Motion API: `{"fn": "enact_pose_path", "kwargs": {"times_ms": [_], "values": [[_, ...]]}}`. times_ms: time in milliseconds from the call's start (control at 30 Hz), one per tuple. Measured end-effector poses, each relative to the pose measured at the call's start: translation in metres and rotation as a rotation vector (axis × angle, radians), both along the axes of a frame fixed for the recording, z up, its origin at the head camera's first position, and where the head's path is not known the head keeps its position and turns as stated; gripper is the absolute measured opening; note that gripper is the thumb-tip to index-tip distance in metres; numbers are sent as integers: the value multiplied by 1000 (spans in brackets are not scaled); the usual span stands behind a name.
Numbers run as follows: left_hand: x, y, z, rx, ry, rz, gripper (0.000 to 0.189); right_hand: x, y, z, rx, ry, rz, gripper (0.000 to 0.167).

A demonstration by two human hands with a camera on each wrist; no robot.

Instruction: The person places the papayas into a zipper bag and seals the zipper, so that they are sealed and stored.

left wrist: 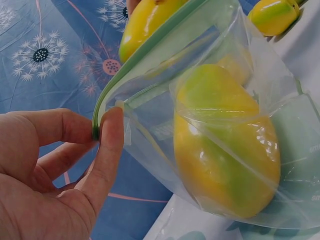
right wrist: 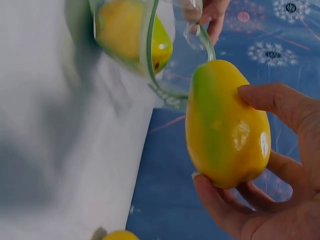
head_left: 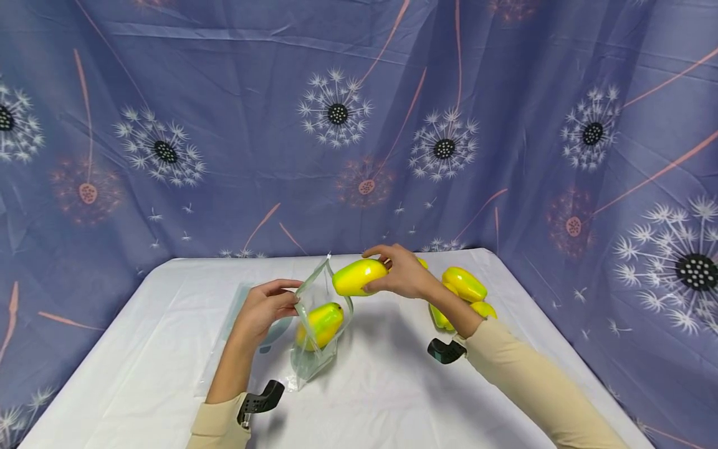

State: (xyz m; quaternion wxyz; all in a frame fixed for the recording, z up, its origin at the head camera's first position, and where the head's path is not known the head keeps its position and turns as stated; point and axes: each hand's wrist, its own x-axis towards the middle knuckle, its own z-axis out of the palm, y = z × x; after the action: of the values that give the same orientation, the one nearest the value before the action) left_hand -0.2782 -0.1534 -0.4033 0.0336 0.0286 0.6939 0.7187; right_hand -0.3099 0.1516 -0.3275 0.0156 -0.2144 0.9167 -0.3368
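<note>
My left hand [head_left: 269,308] pinches the green-edged rim of a clear zip bag [head_left: 305,368] between thumb and fingers. The bag stands with its mouth open, and a yellow-green papaya [head_left: 323,325] sits inside, seen through the plastic in the left wrist view. My right hand [head_left: 405,271] grips a second glossy papaya [head_left: 359,277] around its thicker end. That fruit is held up at the right side of the bag's mouth; in the right wrist view its narrower end [right wrist: 215,67] points to the green rim.
At the right of the white-covered table [head_left: 381,399], several more yellow-green fruits [head_left: 464,284] lie grouped, partly behind my right forearm. A flat clear bag [head_left: 232,324] lies under and left of my left hand. A blue dandelion-print curtain [head_left: 269,125] hangs behind.
</note>
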Motion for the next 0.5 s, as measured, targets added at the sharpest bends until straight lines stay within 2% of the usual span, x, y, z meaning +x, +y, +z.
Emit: {"fn": "enact_pose_path", "kwargs": {"times_ms": [500], "values": [[1, 1, 1, -3, -10, 7, 37, 3, -31, -13, -90, -6, 5, 63]]}}
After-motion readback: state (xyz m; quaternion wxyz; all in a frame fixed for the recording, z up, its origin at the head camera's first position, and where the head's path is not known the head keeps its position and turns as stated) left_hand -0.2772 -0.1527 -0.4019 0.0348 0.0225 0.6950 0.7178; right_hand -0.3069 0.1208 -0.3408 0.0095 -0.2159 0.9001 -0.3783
